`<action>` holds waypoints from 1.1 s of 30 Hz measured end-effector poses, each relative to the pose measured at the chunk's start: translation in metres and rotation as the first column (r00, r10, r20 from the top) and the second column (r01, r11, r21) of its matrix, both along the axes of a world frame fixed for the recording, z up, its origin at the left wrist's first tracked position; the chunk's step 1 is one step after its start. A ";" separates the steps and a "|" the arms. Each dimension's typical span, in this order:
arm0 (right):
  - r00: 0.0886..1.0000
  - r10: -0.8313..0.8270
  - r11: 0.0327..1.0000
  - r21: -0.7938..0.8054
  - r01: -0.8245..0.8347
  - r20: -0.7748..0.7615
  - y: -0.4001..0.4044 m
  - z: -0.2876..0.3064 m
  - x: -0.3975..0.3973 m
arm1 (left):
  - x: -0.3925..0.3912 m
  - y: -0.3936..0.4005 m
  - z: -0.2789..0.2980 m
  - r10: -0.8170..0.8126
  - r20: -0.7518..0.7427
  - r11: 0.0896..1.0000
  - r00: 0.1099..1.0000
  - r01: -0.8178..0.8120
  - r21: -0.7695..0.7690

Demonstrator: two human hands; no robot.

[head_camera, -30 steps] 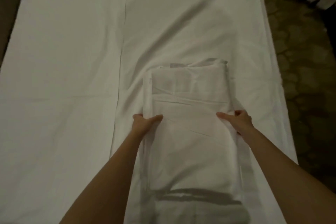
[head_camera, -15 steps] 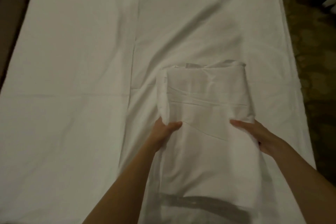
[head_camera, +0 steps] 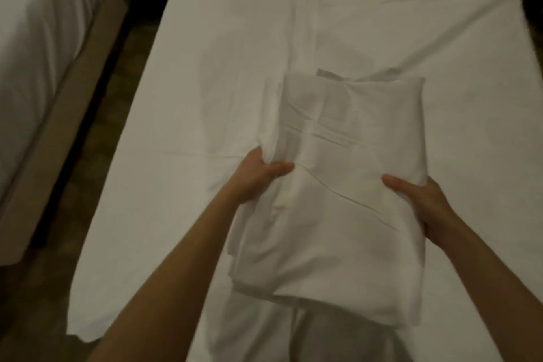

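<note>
To your far left, a second bed [head_camera: 38, 38] stands apart across a dark gap. Your left hand [head_camera: 258, 173] grips the left edge of the sheet [head_camera: 346, 209], which is folded, with the thumb on top and the fingers tucked under. The sheet sits between your hands over the bed [head_camera: 191, 126]. Its long axis runs straight away from you, and its near end appears lifted. Your right hand [head_camera: 423, 203] clamps the right edge the same way, slightly nearer to you than the left. Both hands hold around mid-length, so either end may sag as you carry it.
</note>
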State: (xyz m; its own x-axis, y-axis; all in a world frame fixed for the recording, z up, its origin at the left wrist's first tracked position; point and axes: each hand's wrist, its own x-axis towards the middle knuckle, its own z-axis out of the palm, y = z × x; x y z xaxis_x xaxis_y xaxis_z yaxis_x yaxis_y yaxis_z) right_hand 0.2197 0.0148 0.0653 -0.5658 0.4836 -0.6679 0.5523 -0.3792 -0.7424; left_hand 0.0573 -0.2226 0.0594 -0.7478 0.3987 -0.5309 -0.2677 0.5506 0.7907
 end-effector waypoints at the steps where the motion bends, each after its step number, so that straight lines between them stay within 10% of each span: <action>1: 1.000 -0.005 1.000 0.008 0.005 -0.004 -0.023 -0.006 -0.014 | -0.012 -0.023 0.009 0.005 -0.013 1.000 1.000 -0.005 -0.012; 12: 0.979 0.203 0.977 0.063 -0.202 0.000 -0.220 -0.097 -0.091 | -0.058 -0.222 -0.047 0.175 -0.026 0.917 0.984 -0.173 -0.360; 24: 0.865 0.349 0.936 -0.183 -0.302 0.360 -0.247 -0.136 -0.021 | 0.040 -0.288 -0.107 0.343 0.245 0.878 0.907 -0.217 -0.427; 33: 0.688 0.561 0.766 0.025 -0.642 0.461 -0.253 -0.132 -0.007 | 0.051 -0.285 -0.115 0.247 0.129 0.789 0.960 -0.123 -0.602</action>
